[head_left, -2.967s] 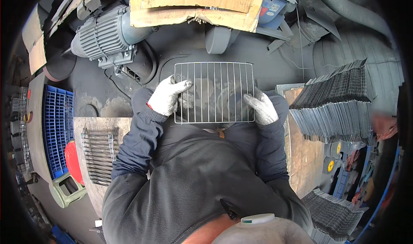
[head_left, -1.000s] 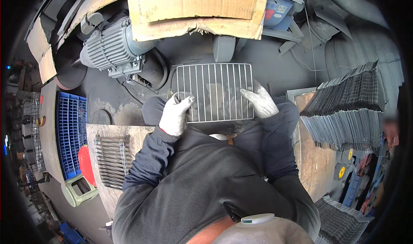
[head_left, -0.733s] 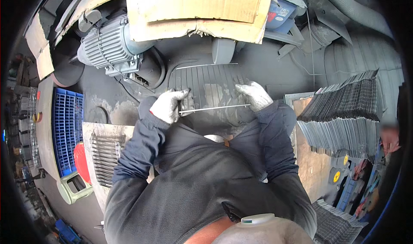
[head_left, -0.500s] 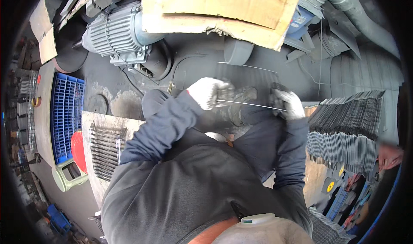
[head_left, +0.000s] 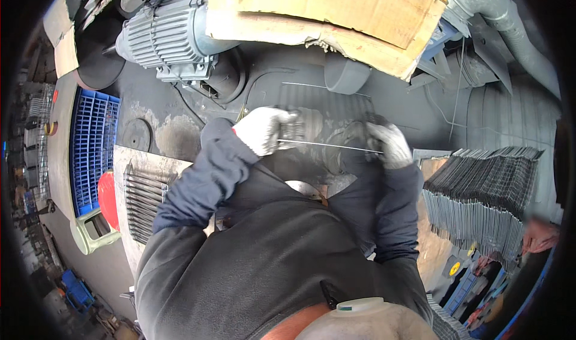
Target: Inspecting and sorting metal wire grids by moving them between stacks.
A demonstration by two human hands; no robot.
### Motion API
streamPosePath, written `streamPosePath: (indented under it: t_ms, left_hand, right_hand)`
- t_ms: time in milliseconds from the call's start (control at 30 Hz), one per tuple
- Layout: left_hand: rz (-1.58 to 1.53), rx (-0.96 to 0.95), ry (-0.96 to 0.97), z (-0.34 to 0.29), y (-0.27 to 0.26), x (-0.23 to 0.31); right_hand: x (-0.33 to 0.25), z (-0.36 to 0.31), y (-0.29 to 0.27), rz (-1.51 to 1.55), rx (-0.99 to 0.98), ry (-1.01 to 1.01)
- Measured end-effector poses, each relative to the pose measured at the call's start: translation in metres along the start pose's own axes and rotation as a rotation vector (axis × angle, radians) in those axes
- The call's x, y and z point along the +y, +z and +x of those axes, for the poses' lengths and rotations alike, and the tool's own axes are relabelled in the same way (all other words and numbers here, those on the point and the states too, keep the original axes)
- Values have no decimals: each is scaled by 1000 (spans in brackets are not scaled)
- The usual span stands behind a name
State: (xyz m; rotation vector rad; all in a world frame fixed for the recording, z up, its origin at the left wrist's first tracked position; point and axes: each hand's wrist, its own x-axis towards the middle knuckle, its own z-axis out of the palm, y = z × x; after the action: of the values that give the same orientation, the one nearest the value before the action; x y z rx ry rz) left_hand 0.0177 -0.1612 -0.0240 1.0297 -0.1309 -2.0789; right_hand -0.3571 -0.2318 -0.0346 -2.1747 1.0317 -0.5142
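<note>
Near the middle of the frame, the left hand (head_left: 264, 130) in a white work glove is closed around the left end of a wire rack (head_left: 327, 121). The right hand (head_left: 390, 145), also gloved in white, is closed on the right end of the same rack. Between both hands the rack is seen almost edge-on, so its near edge shows as one thin bright line from glove to glove, and the rest of its grid looks blurred above this line, over the dark machine surface (head_left: 282, 82).

Right of the right hand, at the right side of the frame, a tall stack of dark wire racks (head_left: 480, 190) lies well apart from the held one. Another person's hand (head_left: 540, 235) shows just below this stack, at the right edge.

Left of the left hand, in the lower left, more wire racks (head_left: 141, 199) rest on a pale board. Further left there is a blue plastic crate (head_left: 90, 145) with a grid pattern, and a red round thing (head_left: 108, 196) just below it.

At the top of the frame, a large brown cardboard sheet (head_left: 336, 7) with torn edges lies above the hands. A grey ribbed electric motor (head_left: 168, 37) stands at the upper left. A small yellow round label (head_left: 455, 268) is visible in the lower right.
</note>
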Motion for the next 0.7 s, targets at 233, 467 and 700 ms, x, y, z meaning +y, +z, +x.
streamPosePath:
  t_ms: [233,467,700]
  left_hand:
    - [-18,-43,-37,39,13,-10]
    - [346,-28,431,-91,27,-27]
    - [657,7,590,-89,24,-58]
  right_hand:
    - [-15,6,-24,943,105,737]
    - [-129,-49,-6,860,207,449]
    - [-144,-68,3,845,413,313]
